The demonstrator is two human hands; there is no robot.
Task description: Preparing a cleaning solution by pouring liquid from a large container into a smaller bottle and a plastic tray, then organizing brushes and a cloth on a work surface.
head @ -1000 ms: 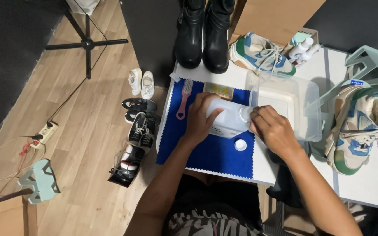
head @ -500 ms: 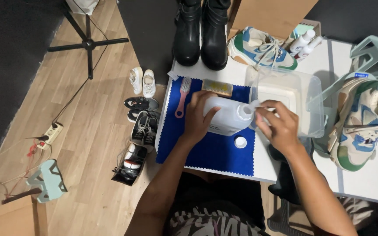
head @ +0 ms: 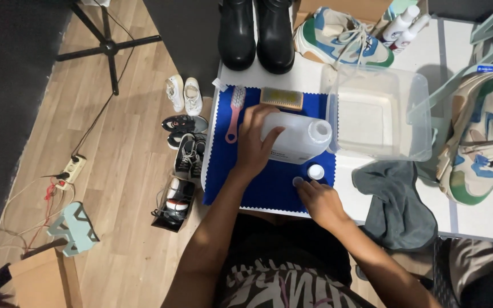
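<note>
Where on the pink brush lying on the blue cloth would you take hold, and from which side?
Grip the pink brush by its slim handle, coming from its left, nearest the table edge. Its bristle head points away, and the left hand on the white bottle crowds its right.
</note>
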